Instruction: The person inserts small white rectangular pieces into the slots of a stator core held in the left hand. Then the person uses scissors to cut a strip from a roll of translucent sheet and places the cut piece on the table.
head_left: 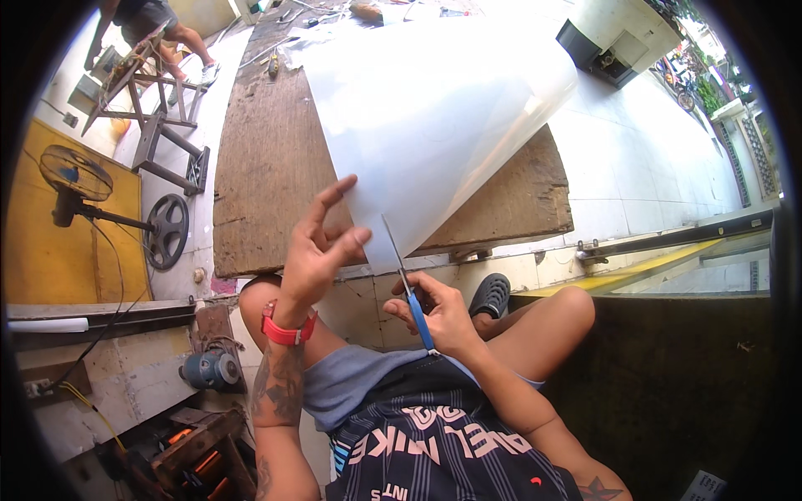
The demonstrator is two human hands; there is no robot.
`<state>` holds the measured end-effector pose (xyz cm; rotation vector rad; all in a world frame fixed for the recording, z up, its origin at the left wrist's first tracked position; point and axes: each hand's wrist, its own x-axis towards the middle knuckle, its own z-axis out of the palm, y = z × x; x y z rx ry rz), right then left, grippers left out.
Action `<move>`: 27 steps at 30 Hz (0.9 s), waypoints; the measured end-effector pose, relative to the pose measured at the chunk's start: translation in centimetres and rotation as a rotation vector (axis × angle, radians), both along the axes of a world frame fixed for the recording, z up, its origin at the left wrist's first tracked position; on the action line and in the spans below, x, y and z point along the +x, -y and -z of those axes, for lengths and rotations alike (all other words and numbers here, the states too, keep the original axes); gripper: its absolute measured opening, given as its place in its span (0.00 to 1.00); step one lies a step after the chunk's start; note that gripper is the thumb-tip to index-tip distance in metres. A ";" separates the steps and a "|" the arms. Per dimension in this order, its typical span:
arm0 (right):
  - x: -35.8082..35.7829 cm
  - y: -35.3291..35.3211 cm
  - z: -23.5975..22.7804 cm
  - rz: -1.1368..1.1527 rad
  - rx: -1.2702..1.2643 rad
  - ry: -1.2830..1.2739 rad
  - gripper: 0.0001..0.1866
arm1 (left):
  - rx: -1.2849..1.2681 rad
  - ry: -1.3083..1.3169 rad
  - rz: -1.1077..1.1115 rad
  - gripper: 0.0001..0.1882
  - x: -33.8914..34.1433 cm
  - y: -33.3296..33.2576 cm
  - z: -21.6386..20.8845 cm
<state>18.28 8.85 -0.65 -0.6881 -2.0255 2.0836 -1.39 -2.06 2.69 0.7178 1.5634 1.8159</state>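
A large translucent whitish plastic sheet (418, 125) lies over the wooden table (267, 167), its right side curling up and its narrow near corner pointing toward me. My left hand (313, 250), with a red watch on the wrist, grips the sheet's left edge near that corner, thumb on top and the other fingers partly hidden. In my right hand (443, 313) are blue-handled scissors (420, 319). Their blades point away from me and lie at the near corner, one blade showing over the sheet. Whether the blades are fully closed is hard to make out.
To the left stand a fan (77, 177) and a wooden stool-like frame (171, 154). A bench grinder (210, 369) sits low at my left. Another person (154, 23) stands at the far left. Loose items, including a screwdriver-like tool (273, 65), lie at the table's far end.
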 end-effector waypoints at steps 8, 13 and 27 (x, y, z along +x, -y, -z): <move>0.3 -0.2 -0.8 0.005 0.063 0.045 0.22 | 0.043 0.024 -0.009 0.36 -0.4 -0.1 0.3; -0.3 -0.3 -0.6 -0.004 0.008 0.017 0.25 | 0.031 0.019 0.008 0.37 0.0 0.5 0.4; -0.3 -0.5 -0.2 -0.031 0.069 0.069 0.19 | 0.025 0.058 0.023 0.38 -0.1 0.9 0.5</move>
